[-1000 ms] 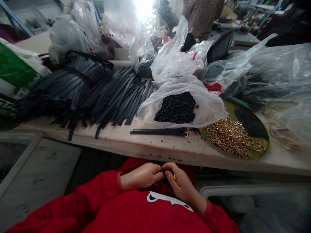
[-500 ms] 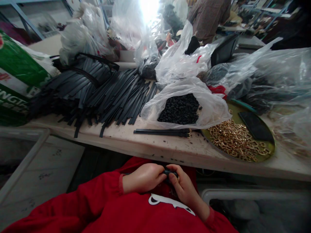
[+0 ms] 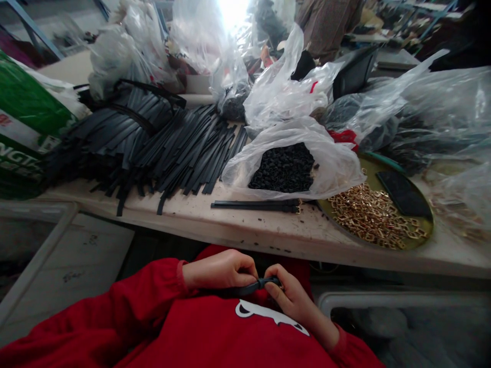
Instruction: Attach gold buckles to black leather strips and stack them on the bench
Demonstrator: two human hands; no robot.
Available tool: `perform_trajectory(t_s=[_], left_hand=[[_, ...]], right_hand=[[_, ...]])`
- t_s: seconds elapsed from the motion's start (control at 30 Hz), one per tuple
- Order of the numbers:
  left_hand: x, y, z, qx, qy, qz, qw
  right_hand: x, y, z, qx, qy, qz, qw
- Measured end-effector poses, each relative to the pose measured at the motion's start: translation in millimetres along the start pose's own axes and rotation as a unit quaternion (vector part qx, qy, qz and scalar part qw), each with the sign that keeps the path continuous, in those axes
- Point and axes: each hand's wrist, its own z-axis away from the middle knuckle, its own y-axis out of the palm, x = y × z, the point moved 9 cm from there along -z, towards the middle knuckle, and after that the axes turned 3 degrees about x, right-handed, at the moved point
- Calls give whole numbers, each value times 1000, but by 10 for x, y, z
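Observation:
Over my lap, below the table edge, my left hand (image 3: 224, 269) and my right hand (image 3: 286, 291) are both closed on one narrow black strap (image 3: 248, 290). My left fingers pinch it near a small dark loop around the strap. The right thumb and fingers grip its end, where a small glint of metal shows, partly hidden. On the table ahead lie a few black straps with gold buckles (image 3: 255, 206), side by side. Behind them a white plastic bag (image 3: 337, 176) stands open around many small black loops (image 3: 284, 168).
A round tray (image 3: 424, 237) at the right holds gold buckles (image 3: 372, 217) and a dark flat rectangular object (image 3: 404, 193). Loose black straps (image 3: 187, 153) are heaped at the left, beside a green bag (image 3: 23, 128). Clear plastic bags (image 3: 291, 97) crowd the back. A person (image 3: 328, 28) stands beyond.
My hands have drawn slightly apart, the left one moving left, and more of the strap shows between and below them. The view has shifted a little.

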Motion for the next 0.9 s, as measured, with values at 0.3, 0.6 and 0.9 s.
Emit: perform_trajectory(t_s=[0.3, 0.6, 0.9], left_hand=[[-30, -5, -54, -64, -2, -58, 996], [-113, -51, -73, -46, -13, -120, 992], [-137, -156, -106, -31, 2, -100, 995]], right_hand=[[-55, -26, 37, -80, -9, 21, 997], [-14, -51, -21, -61, 12, 28, 998], [34, -113, -180, -63, -7, 1, 998]])
